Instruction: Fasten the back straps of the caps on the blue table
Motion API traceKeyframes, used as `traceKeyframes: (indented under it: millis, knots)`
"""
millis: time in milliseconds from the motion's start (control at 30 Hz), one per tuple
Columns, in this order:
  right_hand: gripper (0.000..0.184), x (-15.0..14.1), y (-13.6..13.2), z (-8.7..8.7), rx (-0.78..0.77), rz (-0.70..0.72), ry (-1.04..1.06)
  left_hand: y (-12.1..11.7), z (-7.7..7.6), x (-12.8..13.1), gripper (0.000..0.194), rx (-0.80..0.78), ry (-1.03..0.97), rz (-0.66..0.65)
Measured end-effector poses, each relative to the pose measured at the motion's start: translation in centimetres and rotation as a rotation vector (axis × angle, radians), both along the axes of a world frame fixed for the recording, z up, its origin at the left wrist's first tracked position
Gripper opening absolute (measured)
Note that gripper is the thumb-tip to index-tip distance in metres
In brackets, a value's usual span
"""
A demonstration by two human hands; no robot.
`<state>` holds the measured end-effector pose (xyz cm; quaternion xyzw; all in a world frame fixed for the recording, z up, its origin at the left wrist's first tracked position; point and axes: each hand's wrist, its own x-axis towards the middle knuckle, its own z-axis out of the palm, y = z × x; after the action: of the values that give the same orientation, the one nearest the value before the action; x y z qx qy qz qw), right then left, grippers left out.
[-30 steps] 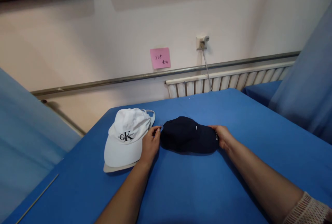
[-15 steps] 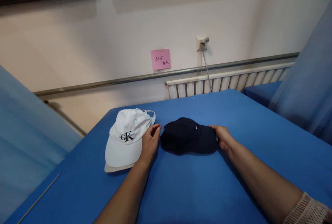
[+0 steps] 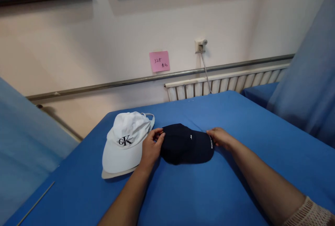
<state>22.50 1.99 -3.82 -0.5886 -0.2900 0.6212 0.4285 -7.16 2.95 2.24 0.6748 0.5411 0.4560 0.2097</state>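
Observation:
A black baseball cap lies on the blue-covered table, its brim pointing right with small white lettering along the edge. My right hand pinches the brim's far right edge between thumb and fingers. At the crown's left end, my left hand is closed on the back of the cap, fingertips and thumb at its edge. Just left of that hand sits a white baseball cap with black letters on its front, brim toward me. Another brim edge, beige, shows beneath it; my left hand covers part of its right side.
The blue table reaches to a wall with a metal rail, a radiator and a socket with a cord. A pink note is stuck above the rail. Blue curtains hang on both sides.
The black cap has turned slightly, its brim swinging toward me. My left hand has moved from just beside the crown onto its edge. My right hand stays on the brim.

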Motion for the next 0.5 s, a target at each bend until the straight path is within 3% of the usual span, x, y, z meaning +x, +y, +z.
traceKeyframes:
  millis: [267,500]
  knots:
    - [0.009,1.1,-0.2,0.5,0.000,0.086,0.155,0.5,-0.6,-0.3,0.036,0.074,-0.005,0.084]
    - [0.007,0.2,0.3,0.2,0.067,-0.072,0.321,-0.4,-0.2,-0.2,0.035,0.316,0.042,0.197]
